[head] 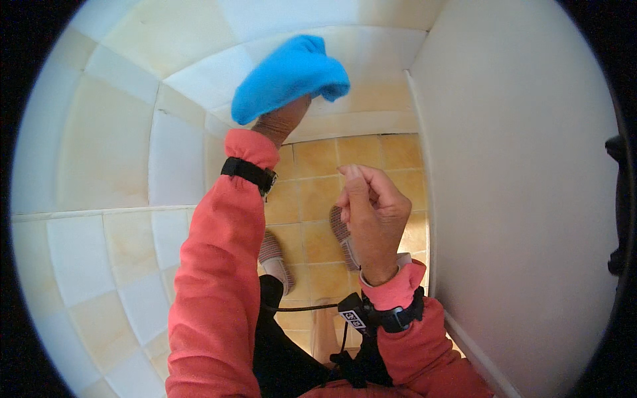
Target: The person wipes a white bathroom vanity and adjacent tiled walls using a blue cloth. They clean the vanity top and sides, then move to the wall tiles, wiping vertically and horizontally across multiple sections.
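Note:
A bright blue cloth [293, 74] covers the fingers of my left hand [284, 118], which is stretched out in front of the tiled wall [199, 35]. Only the back of the wrist and part of the palm side show below the cloth. Whether the cloth presses on the tiles cannot be told for certain. Lower and to the right, my right hand [373, 214] hovers above the floor with its fingers curled and thumb against the index finger. Nothing shows in its grasp.
Wall tiles in white and cream [109, 244] run along the left. A smooth pale panel [512, 164] stands close on the right. Below are ochre floor tiles [323, 244] and my striped slippers [278, 258]. A black cable [303, 309] crosses before my body.

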